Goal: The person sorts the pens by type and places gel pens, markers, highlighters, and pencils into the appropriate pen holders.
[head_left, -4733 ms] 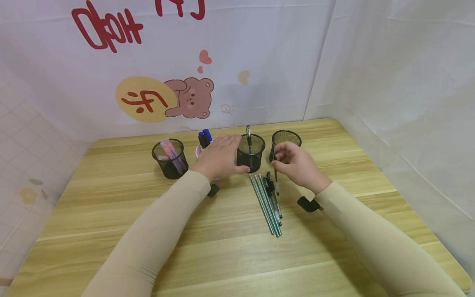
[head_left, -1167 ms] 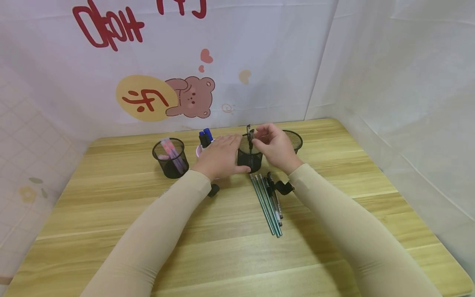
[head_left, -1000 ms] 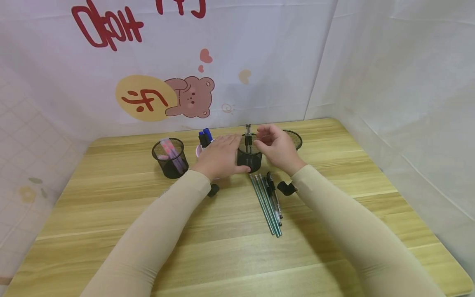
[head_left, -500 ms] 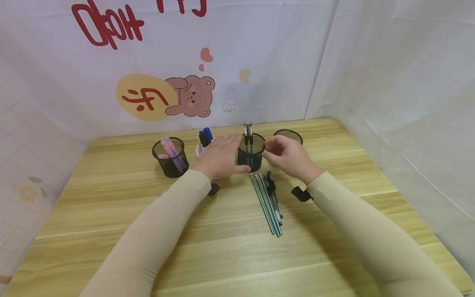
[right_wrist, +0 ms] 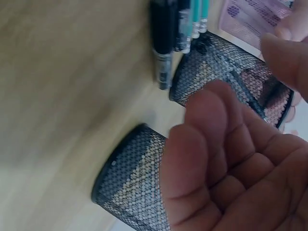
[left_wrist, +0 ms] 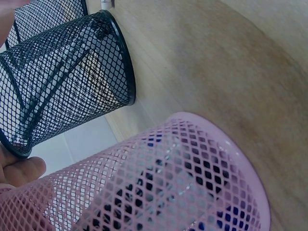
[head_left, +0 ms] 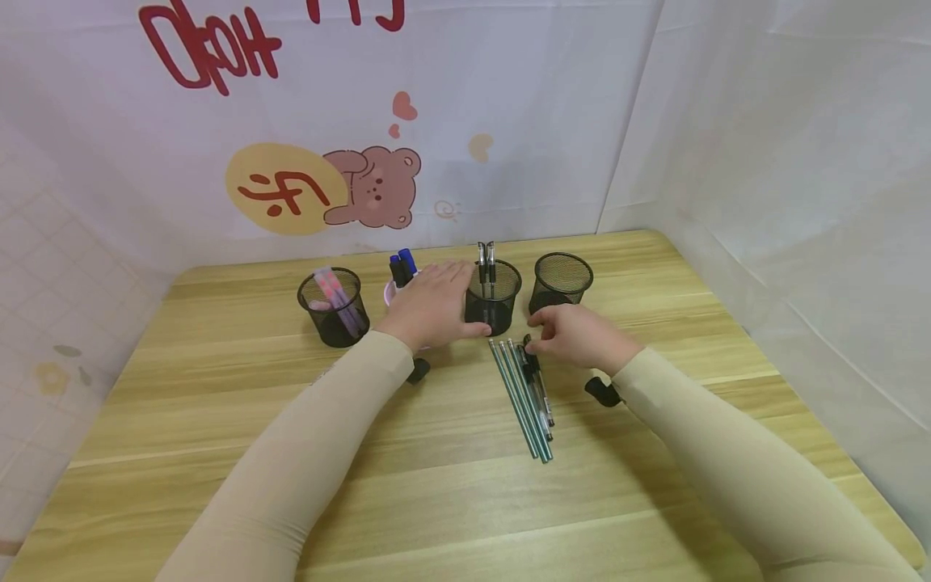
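Note:
My left hand (head_left: 434,303) holds the middle black mesh pen holder (head_left: 490,315), thumb at its front and fingertips by its rim. Two black-capped gel pens (head_left: 486,271) stand upright inside it. My right hand (head_left: 578,335) is low over the table at the capped ends of the loose gel pens (head_left: 537,380). In the right wrist view its fingers (right_wrist: 185,159) are bent loosely, with the thumb apart and nothing between them. Several green pencils (head_left: 518,404) lie alongside those pens.
Right of the middle holder stands an empty black mesh holder (head_left: 562,279). On the left, another black holder (head_left: 330,323) contains pink-purple pens. A pink mesh holder (left_wrist: 192,159) with blue and black markers (head_left: 402,268) is partly behind my left hand. A white curtain (head_left: 553,121) hangs behind.
A second gel pen was lowered into the middle holder and let go by my right hand. That hand has since moved back right and down to the loose pens. My left hand stays put.

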Demonstrator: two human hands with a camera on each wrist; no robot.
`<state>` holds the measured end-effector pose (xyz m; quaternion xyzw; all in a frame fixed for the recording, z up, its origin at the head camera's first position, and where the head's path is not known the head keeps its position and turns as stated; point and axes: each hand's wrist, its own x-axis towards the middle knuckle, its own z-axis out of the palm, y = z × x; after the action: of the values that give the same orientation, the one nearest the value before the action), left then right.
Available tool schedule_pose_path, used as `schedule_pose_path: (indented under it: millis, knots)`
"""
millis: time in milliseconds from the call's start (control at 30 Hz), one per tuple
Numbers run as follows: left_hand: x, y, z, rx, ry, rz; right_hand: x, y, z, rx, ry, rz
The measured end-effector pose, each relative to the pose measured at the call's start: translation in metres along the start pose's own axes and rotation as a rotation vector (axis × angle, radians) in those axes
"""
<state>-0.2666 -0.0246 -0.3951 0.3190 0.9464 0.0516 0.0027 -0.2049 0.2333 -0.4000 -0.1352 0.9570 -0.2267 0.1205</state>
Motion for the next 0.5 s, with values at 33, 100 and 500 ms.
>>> schedule_pose_path:
  millis: [33,100,500]
  knots:
    - [0.000,0.000,0.000,0.001,-0.001,0.000,0.001,0.001,0.001,-0.012,-0.011,0.004]
    - [0.000,0.000,0.000,0.004,-0.002,-0.001,0.003,0.002,0.004,-0.026,-0.036,0.026]
    - [0.000,0.000,-0.001,-0.010,0.004,0.007,0.009,0.008,0.014,-0.122,-0.142,0.032]
